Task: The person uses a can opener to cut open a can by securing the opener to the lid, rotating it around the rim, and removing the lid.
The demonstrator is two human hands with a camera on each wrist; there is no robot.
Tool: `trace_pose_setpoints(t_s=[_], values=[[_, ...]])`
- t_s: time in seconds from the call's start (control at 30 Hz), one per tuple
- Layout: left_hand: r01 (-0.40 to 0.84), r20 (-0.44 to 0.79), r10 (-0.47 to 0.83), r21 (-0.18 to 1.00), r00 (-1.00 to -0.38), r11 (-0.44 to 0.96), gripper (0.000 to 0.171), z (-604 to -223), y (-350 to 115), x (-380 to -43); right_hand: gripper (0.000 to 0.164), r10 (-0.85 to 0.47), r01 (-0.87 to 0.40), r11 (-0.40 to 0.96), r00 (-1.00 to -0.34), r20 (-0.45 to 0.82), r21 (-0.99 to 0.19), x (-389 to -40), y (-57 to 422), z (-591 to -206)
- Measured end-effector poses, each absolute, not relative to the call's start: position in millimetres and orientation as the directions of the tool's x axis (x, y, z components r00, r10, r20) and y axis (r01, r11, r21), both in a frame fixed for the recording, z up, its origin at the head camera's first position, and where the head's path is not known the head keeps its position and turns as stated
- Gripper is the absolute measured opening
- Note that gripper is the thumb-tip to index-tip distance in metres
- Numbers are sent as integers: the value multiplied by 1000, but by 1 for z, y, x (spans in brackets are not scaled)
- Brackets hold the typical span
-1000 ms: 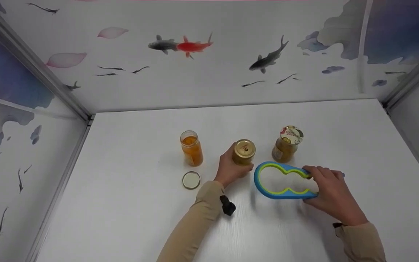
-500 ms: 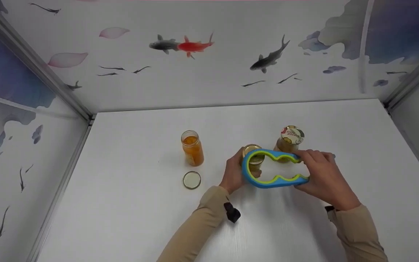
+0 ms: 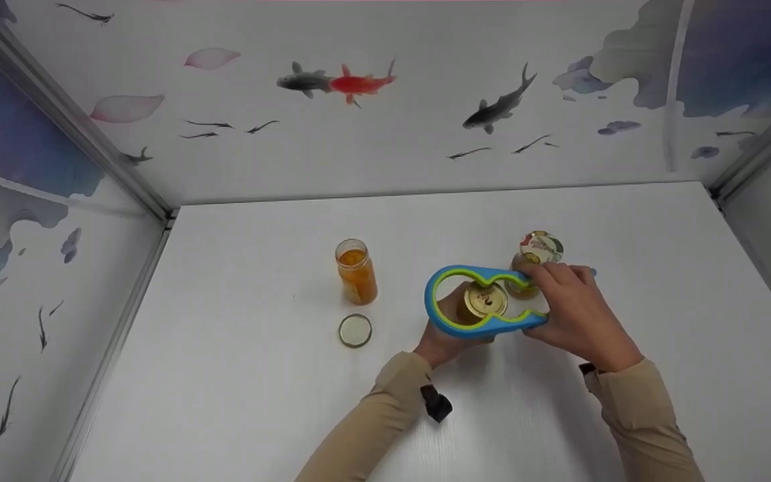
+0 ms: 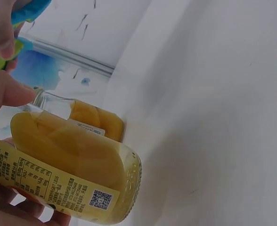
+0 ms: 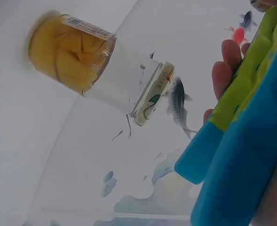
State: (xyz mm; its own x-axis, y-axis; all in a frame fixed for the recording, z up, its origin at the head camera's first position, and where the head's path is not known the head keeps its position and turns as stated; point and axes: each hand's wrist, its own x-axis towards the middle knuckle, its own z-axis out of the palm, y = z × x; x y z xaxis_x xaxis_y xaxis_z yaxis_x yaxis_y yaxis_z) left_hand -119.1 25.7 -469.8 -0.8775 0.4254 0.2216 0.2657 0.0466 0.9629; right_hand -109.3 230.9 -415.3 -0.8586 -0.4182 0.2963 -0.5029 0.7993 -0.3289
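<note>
My left hand (image 3: 440,340) grips a labelled glass jar (image 4: 75,155) of yellow fruit round its side. The jar's gold lid (image 3: 486,300) faces up and shows through the loop of a blue and green jar opener (image 3: 456,329). By its two handles, my right hand (image 3: 576,318) holds this opener over the jar. In the right wrist view the blue handle (image 5: 244,136) runs past the fingers. Just behind the right hand stands a second jar (image 3: 541,248) with a patterned lid, partly hidden by the opener and fingers.
An uncapped jar (image 3: 357,276) of orange contents stands to the left on the white table (image 3: 225,361). In front of it lies a loose round lid (image 3: 355,331). A wall (image 3: 419,167) painted with fish rises at the table's back edge.
The opener has moved left and slightly back, and its loop now surrounds the gold lid in view. The left hand has shifted right and a little nearer with its jar.
</note>
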Motion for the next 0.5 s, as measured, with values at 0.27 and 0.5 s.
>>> trace_pose_setpoints(t_s=[0.27, 0.5], values=[[305, 284, 430, 952, -857, -20, 70, -500, 33, -123, 80, -448, -523, 793, -848, 283, -311, -111, 225, -413], [287, 248, 433, 958, -866, 25, 71, -500, 33, -121, 76, -475, -540, 786, -839, 264, -301, -112, 224, -411]])
